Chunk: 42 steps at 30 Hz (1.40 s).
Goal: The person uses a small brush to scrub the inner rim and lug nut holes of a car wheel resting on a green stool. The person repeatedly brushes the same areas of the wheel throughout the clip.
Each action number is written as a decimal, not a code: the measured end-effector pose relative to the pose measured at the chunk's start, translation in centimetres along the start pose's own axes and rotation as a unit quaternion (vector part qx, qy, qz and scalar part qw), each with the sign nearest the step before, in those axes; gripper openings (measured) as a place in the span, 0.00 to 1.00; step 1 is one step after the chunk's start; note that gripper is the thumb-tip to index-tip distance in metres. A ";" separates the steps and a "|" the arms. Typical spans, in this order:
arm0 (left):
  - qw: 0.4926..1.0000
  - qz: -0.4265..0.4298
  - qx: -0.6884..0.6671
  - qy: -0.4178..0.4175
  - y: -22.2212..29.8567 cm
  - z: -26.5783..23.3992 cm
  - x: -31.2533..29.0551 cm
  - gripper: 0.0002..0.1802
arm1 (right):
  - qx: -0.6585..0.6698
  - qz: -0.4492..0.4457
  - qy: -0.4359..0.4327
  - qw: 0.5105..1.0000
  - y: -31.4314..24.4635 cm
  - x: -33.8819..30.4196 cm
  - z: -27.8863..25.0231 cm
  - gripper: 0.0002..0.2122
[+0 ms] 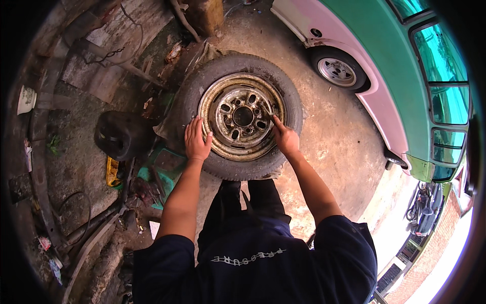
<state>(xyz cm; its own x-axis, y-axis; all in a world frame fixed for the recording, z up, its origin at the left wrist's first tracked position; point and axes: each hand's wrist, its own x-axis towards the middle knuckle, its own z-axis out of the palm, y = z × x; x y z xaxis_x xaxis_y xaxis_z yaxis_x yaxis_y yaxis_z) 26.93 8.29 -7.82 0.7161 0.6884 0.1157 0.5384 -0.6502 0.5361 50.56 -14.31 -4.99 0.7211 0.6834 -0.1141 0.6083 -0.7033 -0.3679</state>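
A car wheel (226,133) lies flat before me, its worn, rust-stained steel rim facing up inside a black tyre (243,168). The round hub hole and several bolt holes and slots show in its middle. My left hand (198,141) rests on the tyre and rim's near left edge, fingers stretched out and thumb apart. At the rim's right side, my right hand (285,138) has its fingers curled closed. A thin dark thing seems to stick out from them over the rim, too small to name. Pale cloth (212,52) shows under the tyre's far edge.
A green and pink van (349,61) stands at the right, its wheel (338,71) on the concrete floor. To my left are a rounded black object (121,136), a green plastic piece (169,159), a yellow item (112,171) and metal bars. A motorcycle (419,205) stands at far right.
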 end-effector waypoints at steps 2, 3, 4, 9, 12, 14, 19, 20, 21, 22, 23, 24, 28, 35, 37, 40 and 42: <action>1.000 -0.008 0.005 -0.005 0.0 0.1 -0.2 0.31 | 0.037 -0.031 0.031 0.998 0.0 -0.1 0.1 0.20; 1.000 0.002 0.006 0.001 -0.1 0.2 -0.2 0.31 | 0.029 -0.021 0.029 0.999 -0.3 0.4 0.5 0.20; 1.000 0.001 0.003 -0.003 -0.1 0.2 -0.2 0.31 | 0.026 -0.021 0.037 0.999 -0.6 1.1 0.9 0.20; 1.000 -0.002 0.005 -0.001 -0.1 0.2 -0.3 0.31 | 0.051 -0.017 0.048 0.997 -0.4 0.7 0.5 0.19; 1.000 0.003 0.006 0.002 -0.3 0.3 -0.1 0.31 | 0.046 0.005 0.008 0.999 -0.1 -0.2 0.0 0.19; 1.000 0.001 0.003 0.000 -0.2 0.4 -0.5 0.31 | 0.047 -0.006 0.027 0.999 -0.3 0.0 0.3 0.18; 1.000 0.000 0.006 0.003 -0.2 0.4 -0.3 0.32 | 0.064 0.025 0.018 0.997 -1.2 0.7 0.5 0.18; 1.000 0.001 0.008 0.002 -0.2 0.3 -0.3 0.32 | 0.070 0.025 0.015 0.997 -1.1 0.3 0.3 0.18; 1.000 0.002 0.008 0.002 -0.2 0.3 -0.2 0.32 | 0.069 0.038 0.008 0.997 -1.0 -0.2 0.0 0.18; 1.000 0.003 0.008 0.002 -0.1 0.2 -0.2 0.32 | 0.081 0.037 0.002 0.996 -0.9 -0.8 -0.3 0.18; 1.000 -0.002 0.008 -0.003 0.0 0.1 -0.2 0.32 | 0.086 0.048 -0.009 0.995 -0.7 -1.6 -0.6 0.19; 1.000 0.005 0.005 0.003 0.0 0.1 -0.3 0.32 | 0.090 0.059 -0.022 0.994 -0.6 -2.3 -0.7 0.19; 1.000 0.012 0.000 0.005 0.1 -0.1 -0.2 0.33 | 0.174 0.073 0.005 0.982 -0.9 -2.9 -1.1 0.20; 0.998 0.016 -0.052 0.021 0.2 -0.7 -0.5 0.33 | 0.234 0.094 -0.009 0.968 -2.9 -4.5 -2.4 0.22; 0.976 -0.001 -0.211 0.054 0.0 -1.2 -0.6 0.32 | 0.244 0.093 -0.017 0.965 -3.6 -5.2 -2.2 0.21; 0.936 -0.002 -0.333 0.116 -0.4 -2.4 -2.2 0.29 | 0.266 0.070 -0.004 0.961 -4.5 -6.4 -1.7 0.17; 0.921 -0.010 -0.366 0.133 -1.1 -3.9 -4.6 0.28 | 0.295 0.064 -0.034 0.953 -4.7 -7.2 -1.5 0.16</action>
<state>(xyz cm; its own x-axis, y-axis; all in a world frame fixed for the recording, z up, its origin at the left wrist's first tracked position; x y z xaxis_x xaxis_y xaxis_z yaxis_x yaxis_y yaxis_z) 21.28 7.12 -5.66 0.5229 0.8157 0.2475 0.0382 -0.3124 0.9492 43.02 -16.22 -1.00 0.7410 0.6252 -0.2451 0.2108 -0.5631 -0.7991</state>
